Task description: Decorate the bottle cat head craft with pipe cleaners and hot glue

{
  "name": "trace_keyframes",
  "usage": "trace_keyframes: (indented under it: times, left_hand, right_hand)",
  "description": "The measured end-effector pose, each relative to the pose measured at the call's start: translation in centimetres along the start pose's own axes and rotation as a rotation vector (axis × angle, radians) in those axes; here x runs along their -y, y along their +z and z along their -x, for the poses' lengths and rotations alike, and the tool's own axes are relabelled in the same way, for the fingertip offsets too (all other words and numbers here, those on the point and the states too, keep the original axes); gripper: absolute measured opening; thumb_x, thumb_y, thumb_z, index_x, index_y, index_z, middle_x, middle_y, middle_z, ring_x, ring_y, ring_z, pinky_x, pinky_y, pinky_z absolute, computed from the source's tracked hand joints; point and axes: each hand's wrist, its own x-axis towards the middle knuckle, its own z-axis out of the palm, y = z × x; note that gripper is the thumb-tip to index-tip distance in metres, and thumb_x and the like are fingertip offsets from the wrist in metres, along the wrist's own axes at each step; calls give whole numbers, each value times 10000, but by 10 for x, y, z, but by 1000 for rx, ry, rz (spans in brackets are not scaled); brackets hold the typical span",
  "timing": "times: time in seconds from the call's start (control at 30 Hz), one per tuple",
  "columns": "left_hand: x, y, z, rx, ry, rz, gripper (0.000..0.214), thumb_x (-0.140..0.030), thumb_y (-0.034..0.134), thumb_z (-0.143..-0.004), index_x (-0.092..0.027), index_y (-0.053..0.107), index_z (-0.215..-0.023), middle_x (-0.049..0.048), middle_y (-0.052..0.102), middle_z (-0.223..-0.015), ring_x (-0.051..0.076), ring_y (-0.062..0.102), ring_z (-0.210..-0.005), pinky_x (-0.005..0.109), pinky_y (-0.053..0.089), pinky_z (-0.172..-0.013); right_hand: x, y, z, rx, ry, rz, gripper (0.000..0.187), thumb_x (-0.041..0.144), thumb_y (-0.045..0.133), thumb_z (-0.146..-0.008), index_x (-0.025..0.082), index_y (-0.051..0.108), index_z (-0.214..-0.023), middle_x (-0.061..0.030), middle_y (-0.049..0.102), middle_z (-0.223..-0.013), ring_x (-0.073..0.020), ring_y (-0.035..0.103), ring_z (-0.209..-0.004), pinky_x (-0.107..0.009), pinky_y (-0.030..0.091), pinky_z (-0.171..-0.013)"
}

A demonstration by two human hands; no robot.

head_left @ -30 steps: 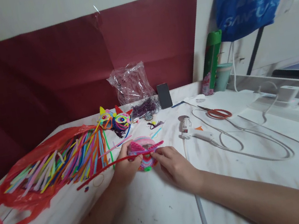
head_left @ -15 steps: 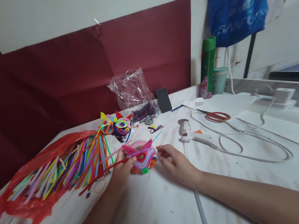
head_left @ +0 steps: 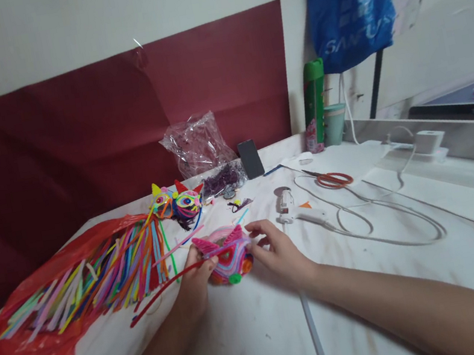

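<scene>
Low in the middle is a small cat face made of coiled pipe cleaners [head_left: 230, 259], pink, purple and blue, with two pink pointed ears and a green dot at the bottom. My left hand [head_left: 194, 286] is closed on its left side, thumb in front. A long red pipe cleaner [head_left: 160, 292] runs from that thumb out to the left. At the right edge of the face, my right hand [head_left: 281, 258] has its thumb and fingertips bent around the rim; the exact pinch point is blurred. Two finished-looking animal heads [head_left: 180, 203] of similar make lie behind.
Many loose pipe cleaners [head_left: 94, 279] lie on a red plastic bag [head_left: 34, 354] at left. A white glue gun [head_left: 300, 212] with a looping cord and orange-handled scissors [head_left: 331, 180] lie to the right. A phone [head_left: 251, 159], green spray can [head_left: 315, 105] and cup [head_left: 335, 124] stand behind.
My right hand has closed in from beside the cat face to touch its right edge. The face has tilted slightly in my left hand. The whole view has shifted a little to the right.
</scene>
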Motion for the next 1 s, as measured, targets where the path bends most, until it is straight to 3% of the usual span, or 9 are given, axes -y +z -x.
trace_keyframes:
  times: [0.1,0.17,0.4,0.63,0.73,1.0]
  left_hand:
    - [1,4,3,-20,16,-47,567,-311,673,-652,-186,541,-1189,84,691,-1056,261,649,-996,352,515,-829]
    - [2,7,6,-44,9,-77,622,-304,685,-623,-188,510,-1210,89,670,-1111,261,646,-989,348,523,-805]
    - [3,8,8,-54,19,-140,672,-303,696,-603,-182,488,-1230,107,633,-1164,266,632,-1002,333,519,-780]
    - [6,7,8,-38,17,-167,639,-298,680,-645,-188,488,-1244,85,641,-1107,234,640,-921,320,515,-766]
    - [4,9,9,-50,31,-174,618,-297,685,-633,-195,509,-1216,83,631,-1129,246,621,-977,319,509,-783]
    - [3,11,9,-52,40,-209,623,-313,673,-654,-189,497,-1239,86,626,-1149,244,623,-992,317,508,-814]
  right_hand:
    - [0,3,0,38,187,-100,488,307,649,-741,163,541,-1194,-118,621,-1147,-207,639,-900,-376,558,-768]
    - [1,3,0,81,245,-166,538,282,655,-717,162,535,-1228,-119,624,-1184,-210,648,-908,-380,558,-794]
    - [2,0,-1,141,286,-235,526,220,629,-676,166,586,-1198,-105,645,-1195,-236,651,-983,-398,549,-861]
    - [-2,1,-1,114,243,-217,509,185,626,-651,179,608,-1159,-83,669,-1128,-222,649,-952,-391,547,-842]
    - [-1,1,0,87,220,-216,482,174,630,-637,185,625,-1118,-67,679,-1084,-215,647,-945,-379,545,-839]
    - [5,2,-2,133,346,-336,499,217,595,-641,175,573,-1138,-78,665,-1092,-215,645,-918,-385,539,-832]
